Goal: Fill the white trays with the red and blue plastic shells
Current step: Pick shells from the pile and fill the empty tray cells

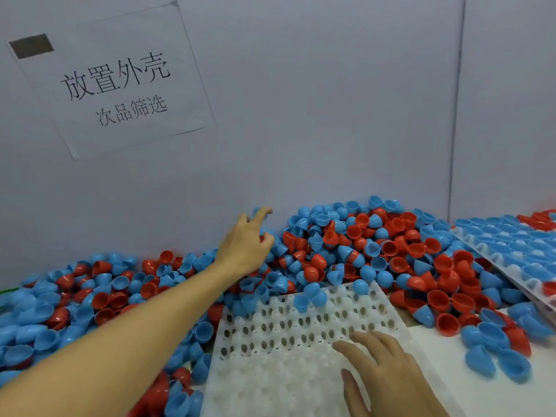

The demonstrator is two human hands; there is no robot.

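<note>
Up front, left hand reaching into the heaped red and blue shells, fingers curled onto blue ones, right hand flat, fingers straight, on the near-empty white tray; filled tray far right.

Glossy smooth plastic shells, matt translucent white plastic tray, matt paper sign.

wall sheet, "放置外壳", "次品筛选"
</note>
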